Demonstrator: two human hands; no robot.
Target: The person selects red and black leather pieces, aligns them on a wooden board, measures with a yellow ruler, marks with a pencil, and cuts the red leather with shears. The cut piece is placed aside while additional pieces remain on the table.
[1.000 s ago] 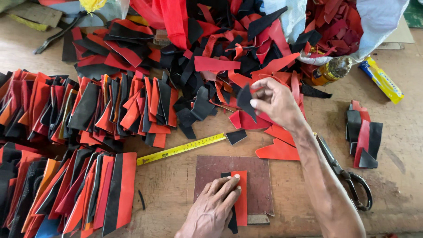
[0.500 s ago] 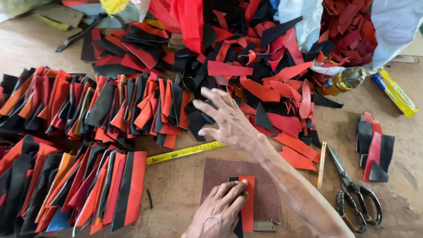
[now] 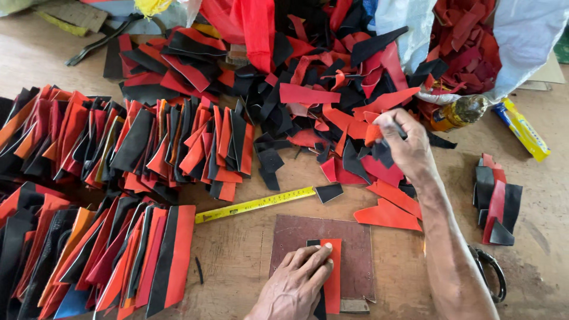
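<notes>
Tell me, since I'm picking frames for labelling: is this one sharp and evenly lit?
Head view: sharp throughout, soft even light, faint shadows beside the right hand and left hand; small glare on the bottle; scraps and tape measure crisp.

My left hand [image 3: 296, 284] is bare: no glove, no ring that I can see, no sleeve reaching the wrist before it leaves the near edge of the view. My right hand [image 3: 406, 142] is bare too, and the whole forearm behind it is uncovered, with no watch, band or cuff along it. The forearm is lean, with veins and tendons standing out. My fingers [image 3: 314, 261] are unwrapped, with short nails.
</notes>
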